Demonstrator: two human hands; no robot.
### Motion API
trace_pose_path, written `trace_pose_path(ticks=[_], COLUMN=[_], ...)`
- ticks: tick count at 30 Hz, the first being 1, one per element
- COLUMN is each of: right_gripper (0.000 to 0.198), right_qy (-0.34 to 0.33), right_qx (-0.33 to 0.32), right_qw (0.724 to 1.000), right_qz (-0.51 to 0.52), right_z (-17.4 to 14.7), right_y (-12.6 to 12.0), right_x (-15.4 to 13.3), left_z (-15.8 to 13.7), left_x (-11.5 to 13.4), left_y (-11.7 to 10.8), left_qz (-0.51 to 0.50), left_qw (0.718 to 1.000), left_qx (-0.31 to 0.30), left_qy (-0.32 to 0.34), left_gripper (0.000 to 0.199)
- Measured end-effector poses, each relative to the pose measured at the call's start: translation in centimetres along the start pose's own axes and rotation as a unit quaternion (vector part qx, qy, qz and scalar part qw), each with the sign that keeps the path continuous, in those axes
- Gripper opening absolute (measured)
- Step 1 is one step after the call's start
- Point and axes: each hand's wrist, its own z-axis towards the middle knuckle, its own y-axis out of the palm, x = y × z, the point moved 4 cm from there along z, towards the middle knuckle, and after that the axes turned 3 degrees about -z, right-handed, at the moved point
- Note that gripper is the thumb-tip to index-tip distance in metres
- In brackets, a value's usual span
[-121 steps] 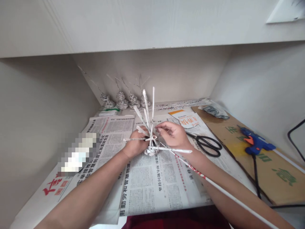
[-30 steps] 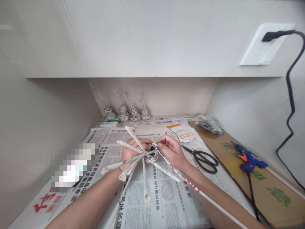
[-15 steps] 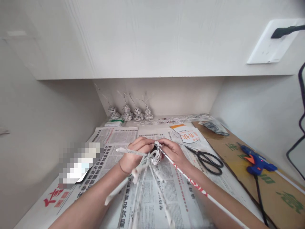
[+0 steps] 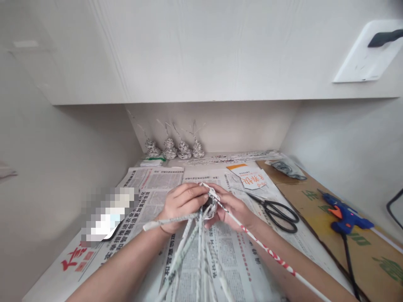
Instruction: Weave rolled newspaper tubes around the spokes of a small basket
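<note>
Between my hands is a small woven piece of rolled newspaper (image 4: 210, 213), with a dark hollow in its middle. Several loose paper tubes (image 4: 199, 251) fan out from it towards me, and one points left across my left wrist. My left hand (image 4: 186, 200) is closed on the piece's left side, fingertips at its upper rim. My right hand (image 4: 231, 205) grips it from the right, its fingers partly hidden behind the weave. A red-and-white paper tube (image 4: 267, 250) runs from the rim down along my right forearm.
Newspaper (image 4: 157, 179) covers the table. Black scissors (image 4: 280, 214) lie right of my hands; a blue glue gun (image 4: 348, 218) rests on cardboard (image 4: 317, 209). A blurred phone (image 4: 108, 220) is at left. Several woven paper figures (image 4: 184, 150) and thin paper sticks (image 4: 233, 157) line the back.
The woven piece has turned in my hands, and its loose tubes have swung and spread differently. My left fingers now reach further over the rim. The view has shifted slightly.
</note>
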Motion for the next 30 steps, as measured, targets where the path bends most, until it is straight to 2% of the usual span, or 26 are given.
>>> trace_pose_path(ticks=[7,11,19,25,30], right_gripper=[0.037,0.039,0.039,0.038,0.032], right_qy=[-0.012,-0.003,-0.018,0.000,0.014], right_qx=[0.018,0.021,0.013,0.015,0.027], right_qw=[1.000,1.000,0.999,0.999,0.999], right_qz=[-0.008,-0.018,-0.034,-0.028,-0.019], right_z=[-0.3,-0.3,-0.1,0.1,0.3], right_y=[0.2,0.0,-0.2,-0.3,-0.3], right_x=[-0.6,-0.6,-0.2,0.5,0.8], left_z=[0.5,0.5,-0.5,-0.8,-1.2], left_x=[1.4,1.5,0.7,0.3,0.1], left_y=[-0.5,-0.7,-0.3,-0.2,-0.1], left_qz=[0.059,0.063,-0.001,-0.073,-0.074], left_qw=[0.996,0.996,0.997,0.990,0.988], left_qx=[-0.041,-0.038,0.034,0.017,0.023], left_qy=[0.050,0.054,-0.069,-0.116,-0.132], left_gripper=[0.017,0.017,0.017,0.014,0.014])
